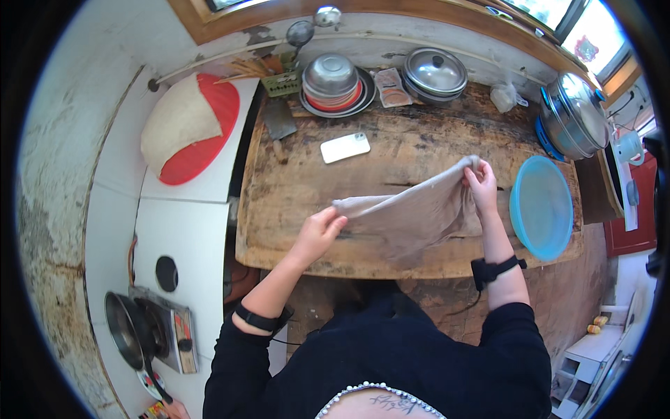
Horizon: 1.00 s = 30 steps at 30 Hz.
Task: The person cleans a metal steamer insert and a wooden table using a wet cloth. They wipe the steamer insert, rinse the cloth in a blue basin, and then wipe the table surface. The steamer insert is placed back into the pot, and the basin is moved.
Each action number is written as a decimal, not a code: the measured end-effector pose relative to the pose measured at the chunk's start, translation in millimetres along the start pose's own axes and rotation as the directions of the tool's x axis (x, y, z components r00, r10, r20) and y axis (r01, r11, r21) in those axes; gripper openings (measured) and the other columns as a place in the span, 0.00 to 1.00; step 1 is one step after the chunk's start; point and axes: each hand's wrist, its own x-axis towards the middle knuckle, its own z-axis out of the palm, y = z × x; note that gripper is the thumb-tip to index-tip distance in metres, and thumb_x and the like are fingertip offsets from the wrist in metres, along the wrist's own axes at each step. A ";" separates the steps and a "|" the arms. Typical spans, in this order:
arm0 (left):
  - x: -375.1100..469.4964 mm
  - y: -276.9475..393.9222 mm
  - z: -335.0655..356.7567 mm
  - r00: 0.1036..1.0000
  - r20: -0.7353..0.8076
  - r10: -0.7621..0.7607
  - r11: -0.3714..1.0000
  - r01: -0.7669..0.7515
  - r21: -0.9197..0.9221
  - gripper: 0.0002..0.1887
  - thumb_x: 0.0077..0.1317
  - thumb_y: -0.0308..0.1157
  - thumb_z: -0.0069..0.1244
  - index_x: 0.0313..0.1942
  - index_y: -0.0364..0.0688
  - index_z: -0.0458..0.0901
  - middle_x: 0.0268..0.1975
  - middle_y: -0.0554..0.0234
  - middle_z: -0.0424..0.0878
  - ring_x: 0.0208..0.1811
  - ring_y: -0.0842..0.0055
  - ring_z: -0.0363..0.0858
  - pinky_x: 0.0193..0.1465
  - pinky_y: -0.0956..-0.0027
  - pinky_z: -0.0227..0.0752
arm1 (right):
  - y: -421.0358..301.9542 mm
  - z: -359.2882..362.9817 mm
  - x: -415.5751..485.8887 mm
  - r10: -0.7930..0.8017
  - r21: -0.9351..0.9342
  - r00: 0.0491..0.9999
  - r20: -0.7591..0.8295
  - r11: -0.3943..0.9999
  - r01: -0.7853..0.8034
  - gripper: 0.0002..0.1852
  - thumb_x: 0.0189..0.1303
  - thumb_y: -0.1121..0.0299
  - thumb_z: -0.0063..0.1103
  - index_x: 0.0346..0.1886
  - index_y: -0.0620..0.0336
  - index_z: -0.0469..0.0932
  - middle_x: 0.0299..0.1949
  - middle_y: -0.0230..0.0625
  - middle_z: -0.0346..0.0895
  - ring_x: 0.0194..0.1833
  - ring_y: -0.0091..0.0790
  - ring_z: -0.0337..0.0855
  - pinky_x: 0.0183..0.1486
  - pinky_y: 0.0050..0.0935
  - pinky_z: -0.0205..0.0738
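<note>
A greyish-beige cloth (419,214) hangs between my two hands above a worn wooden table (293,246). My left hand (318,230) pinches one corner of it. Higher up and to the right, my right hand (481,186) grips the other top corner. The cloth's lower part is blurred and droops near the table's front edge. Beyond it lies a white smartphone (345,148), camera side up. A light blue plastic basin (542,209) stands just right of my right hand.
At the back are a cleaver (280,120), a metal bowl (331,76) on stacked dishes, a lidded pan (435,73) and a plastic bag (505,97). A steamer pot (576,115) stands back right. To the left are a red round tray (225,105), partly cloth-covered, and a wok (125,330) by a gas stove.
</note>
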 end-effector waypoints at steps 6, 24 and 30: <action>124.3 -61.4 6.5 0.979 -0.012 -0.205 0.930 0.199 0.308 0.26 0.54 0.37 0.55 0.51 0.32 0.70 0.49 0.44 0.75 0.51 0.60 0.74 0.53 0.65 0.67 | 122.9 50.0 32.3 0.237 -0.955 0.961 -0.141 0.224 -0.195 0.51 0.48 0.38 0.52 0.65 0.66 0.45 0.65 0.59 0.43 0.66 0.61 0.35 0.66 0.50 0.30; 192.6 -104.3 -27.1 0.954 0.128 -0.273 0.750 0.128 0.649 0.45 0.40 0.48 0.59 0.52 0.24 0.61 0.38 0.39 0.74 0.41 0.54 0.74 0.45 0.62 0.70 | 141.5 157.7 130.5 -0.008 -0.873 0.890 0.456 0.192 0.449 0.40 0.51 0.39 0.47 0.64 0.50 0.56 0.66 0.45 0.49 0.67 0.59 0.35 0.66 0.55 0.29; 55.0 -109.8 -70.8 0.871 0.002 -0.490 0.845 0.475 0.245 0.40 0.43 0.47 0.59 0.53 0.32 0.64 0.47 0.41 0.72 0.49 0.59 0.72 0.51 0.64 0.67 | 122.3 329.0 93.8 -0.030 -0.620 0.696 0.718 0.427 0.658 0.43 0.47 0.40 0.50 0.64 0.54 0.56 0.66 0.42 0.49 0.68 0.55 0.35 0.67 0.50 0.27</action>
